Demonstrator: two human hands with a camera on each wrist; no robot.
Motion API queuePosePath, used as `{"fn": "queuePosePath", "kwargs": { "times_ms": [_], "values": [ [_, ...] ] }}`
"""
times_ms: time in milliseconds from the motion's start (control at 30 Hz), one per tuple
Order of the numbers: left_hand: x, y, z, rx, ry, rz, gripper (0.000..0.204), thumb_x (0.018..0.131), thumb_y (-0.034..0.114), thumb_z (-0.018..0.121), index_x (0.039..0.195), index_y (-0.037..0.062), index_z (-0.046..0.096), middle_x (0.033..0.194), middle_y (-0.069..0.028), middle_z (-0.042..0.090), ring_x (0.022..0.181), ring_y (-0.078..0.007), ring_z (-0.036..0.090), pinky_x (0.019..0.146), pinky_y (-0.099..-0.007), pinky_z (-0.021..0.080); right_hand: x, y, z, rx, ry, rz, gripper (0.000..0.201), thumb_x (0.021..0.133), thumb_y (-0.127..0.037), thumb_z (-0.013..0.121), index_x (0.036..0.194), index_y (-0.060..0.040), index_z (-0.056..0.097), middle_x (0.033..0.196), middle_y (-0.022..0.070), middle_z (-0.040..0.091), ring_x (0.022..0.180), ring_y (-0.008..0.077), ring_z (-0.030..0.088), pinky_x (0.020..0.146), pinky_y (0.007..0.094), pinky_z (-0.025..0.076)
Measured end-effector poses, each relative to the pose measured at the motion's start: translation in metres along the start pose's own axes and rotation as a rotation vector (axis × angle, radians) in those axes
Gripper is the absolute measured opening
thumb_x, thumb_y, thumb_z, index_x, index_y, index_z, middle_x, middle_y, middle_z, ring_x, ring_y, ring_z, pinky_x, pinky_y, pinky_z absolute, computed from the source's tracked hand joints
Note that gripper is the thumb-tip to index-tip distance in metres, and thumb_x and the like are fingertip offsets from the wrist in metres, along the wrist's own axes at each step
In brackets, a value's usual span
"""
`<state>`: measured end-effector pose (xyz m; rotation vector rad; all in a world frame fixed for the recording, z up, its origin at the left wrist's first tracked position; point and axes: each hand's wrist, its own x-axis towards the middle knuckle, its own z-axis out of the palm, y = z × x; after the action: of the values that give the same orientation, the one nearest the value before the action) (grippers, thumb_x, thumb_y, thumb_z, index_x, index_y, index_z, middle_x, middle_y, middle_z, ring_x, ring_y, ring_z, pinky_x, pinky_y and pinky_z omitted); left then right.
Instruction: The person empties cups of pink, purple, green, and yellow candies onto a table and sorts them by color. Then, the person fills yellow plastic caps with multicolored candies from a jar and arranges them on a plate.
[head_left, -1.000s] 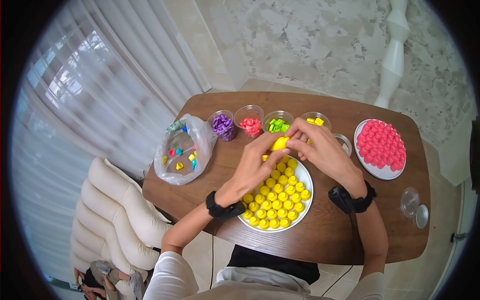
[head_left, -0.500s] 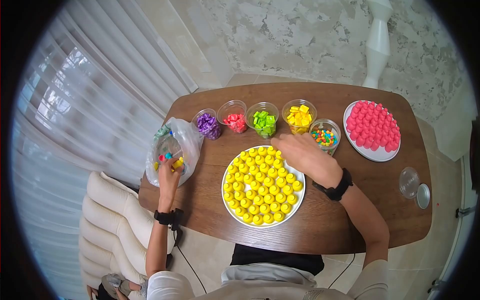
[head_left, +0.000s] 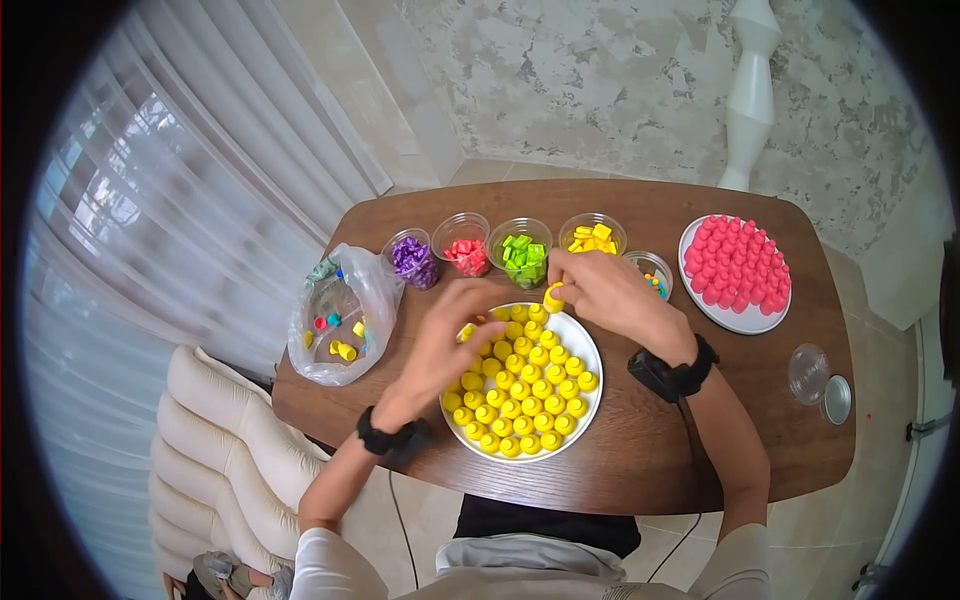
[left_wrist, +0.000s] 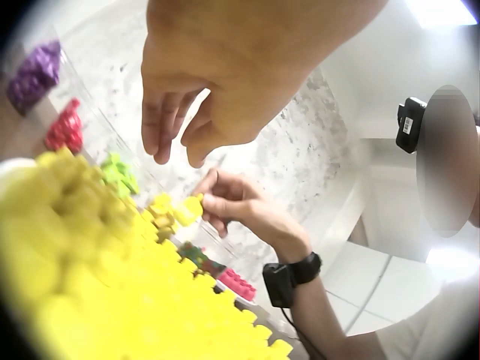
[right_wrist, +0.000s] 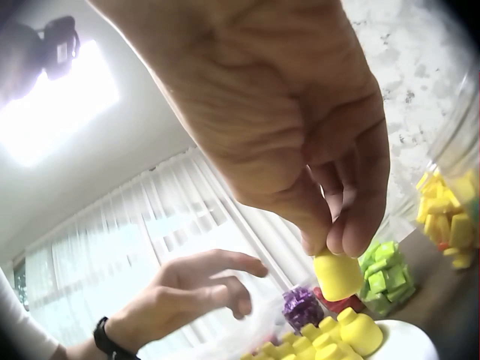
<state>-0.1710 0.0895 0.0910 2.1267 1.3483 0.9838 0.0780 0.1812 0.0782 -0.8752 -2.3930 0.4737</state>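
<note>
A small yellow bottle-shaped piece (right_wrist: pixel 337 276) hangs from the fingertips of my right hand (head_left: pixel 618 298), which pinches it by its narrow top. It is raised at the far edge of the white plate (head_left: pixel 596 408). Rows of the same yellow pieces (head_left: pixel 520 390) stand packed on that plate, their narrow ends up. Over the plate's far left part hovers my left hand (head_left: pixel 440 340), fingers loosely bent and the thumb apart. Nothing shows between its fingers in the left wrist view (left_wrist: pixel 176 124).
Clear cups of purple (head_left: pixel 414 258), red (head_left: pixel 466 254), green (head_left: pixel 523 255) and yellow (head_left: pixel 592 238) wrapped pieces line the back. Beside them sits a cup of colourful bits (head_left: pixel 653 282). A plastic bag (head_left: pixel 375 300) holds loose parts; pink pieces (head_left: pixel 738 262) fill another plate. Two lids (head_left: pixel 837 399) lie right.
Both hands held a yellow piece together, then the left reached into the bag. It has since returned over the plate, and the right hand has lifted a yellow piece. More yellow lies in the bag.
</note>
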Motion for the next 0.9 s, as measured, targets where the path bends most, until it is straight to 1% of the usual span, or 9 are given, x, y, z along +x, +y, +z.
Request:
{"fn": "queuePosePath", "kwargs": {
  "times_ms": [100, 200, 367, 500, 633, 700, 733, 833, 900],
  "values": [
    [0.03, 0.006, 0.034, -0.204, -0.085, -0.074, 0.039, 0.096, 0.006, 0.073, 0.134, 0.0007, 0.063, 0.124, -0.0101, 0.066, 0.097, -0.0158, 0.071, 0.087, -0.0303, 0.057, 0.004, -0.005, -0.02, 0.304, -0.03, 0.173, 0.015, 0.093, -0.012, 0.067, 0.102, -0.0012, 0.061, 0.086, 0.0157, 0.072, 0.081, 0.0332, 0.071, 0.071, 0.0469, 0.052],
    [0.05, -0.004, 0.051, -0.433, -0.149, -0.232, 0.034, 0.101, 0.007, 0.069, 0.132, -0.0033, 0.063, 0.111, -0.0084, 0.072, 0.095, -0.0143, 0.071, 0.086, -0.0295, 0.058, 0.003, -0.014, -0.035, 0.451, -0.007, 0.197, 0.011, 0.097, -0.01, 0.063, 0.1, 0.0003, 0.059, 0.081, 0.0123, 0.07, 0.066, 0.0233, 0.068, 0.061, 0.0382, 0.051],
    [0.061, 0.004, 0.055, -0.609, -0.16, -0.23, 0.031, 0.104, 0.008, 0.065, 0.131, -0.0056, 0.063, 0.105, -0.0084, 0.074, 0.094, -0.0146, 0.072, 0.086, -0.0288, 0.058, 0.002, -0.005, -0.053, 0.61, -0.01, 0.224, 0.013, 0.1, -0.01, 0.062, 0.101, 0.0029, 0.06, 0.08, 0.0117, 0.069, 0.06, 0.0182, 0.067, 0.054, 0.0337, 0.051],
    [0.073, 0.008, 0.06, -0.659, -0.217, -0.172, 0.033, 0.103, 0.007, 0.066, 0.133, -0.005, 0.061, 0.107, -0.0089, 0.073, 0.096, -0.0161, 0.072, 0.087, -0.0299, 0.058, -0.004, 0.023, -0.079, 0.714, 0.158, 0.295, 0.017, 0.101, -0.013, 0.063, 0.102, 0.0035, 0.061, 0.087, 0.01, 0.07, 0.06, 0.0167, 0.067, 0.057, 0.0299, 0.055],
    [0.091, 0.025, 0.079, -0.319, -0.276, -0.124, 0.035, 0.1, 0.006, 0.068, 0.132, -0.0049, 0.061, 0.106, -0.0091, 0.07, 0.092, -0.0179, 0.07, 0.084, -0.031, 0.058, -0.012, 0.025, -0.103, 0.711, 0.443, 0.211, 0.019, 0.102, -0.016, 0.064, 0.103, 0.0024, 0.063, 0.088, 0.0065, 0.068, 0.068, 0.0108, 0.063, 0.061, 0.0268, 0.058],
    [0.103, 0.038, 0.087, 0.138, -0.271, 0.171, 0.04, 0.094, 0.006, 0.071, 0.132, -0.0021, 0.061, 0.102, -0.0129, 0.068, 0.086, -0.0236, 0.069, 0.079, -0.0355, 0.056, -0.013, 0.02, -0.108, 0.686, 0.447, 0.251, 0.017, 0.102, -0.015, 0.065, 0.103, 0.0021, 0.063, 0.088, 0.0064, 0.068, 0.072, 0.0088, 0.061, 0.06, 0.0272, 0.059],
    [0.108, 0.029, 0.098, 0.126, -0.206, 0.262, 0.041, 0.088, 0.004, 0.072, 0.128, -0.0001, 0.063, 0.101, -0.0164, 0.065, 0.084, -0.0308, 0.067, 0.075, -0.0406, 0.054, -0.012, 0.019, -0.107, 0.679, 0.47, 0.255, 0.017, 0.102, -0.014, 0.065, 0.103, 0.0024, 0.063, 0.088, 0.0065, 0.069, 0.072, 0.0088, 0.062, 0.059, 0.0274, 0.059],
    [0.119, 0.029, 0.107, 0.459, -0.118, 0.467, 0.037, 0.088, 0.004, 0.073, 0.123, -0.0015, 0.065, 0.103, -0.0171, 0.064, 0.086, -0.0331, 0.067, 0.073, -0.0419, 0.053, -0.008, 0.014, -0.102, 0.636, 0.509, 0.261, 0.016, 0.101, -0.012, 0.066, 0.104, 0.0033, 0.063, 0.088, 0.0068, 0.069, 0.072, 0.0092, 0.063, 0.058, 0.028, 0.059],
    [0.119, 0.029, 0.105, 0.504, -0.093, 0.474, 0.035, 0.087, 0.004, 0.073, 0.121, -0.0018, 0.066, 0.103, -0.017, 0.063, 0.086, -0.0335, 0.067, 0.072, -0.0432, 0.053, -0.007, 0.01, -0.098, 0.604, 0.527, 0.265, 0.016, 0.101, -0.011, 0.066, 0.104, 0.0038, 0.063, 0.088, 0.007, 0.069, 0.073, 0.0095, 0.063, 0.058, 0.0283, 0.059]
  ]
}}
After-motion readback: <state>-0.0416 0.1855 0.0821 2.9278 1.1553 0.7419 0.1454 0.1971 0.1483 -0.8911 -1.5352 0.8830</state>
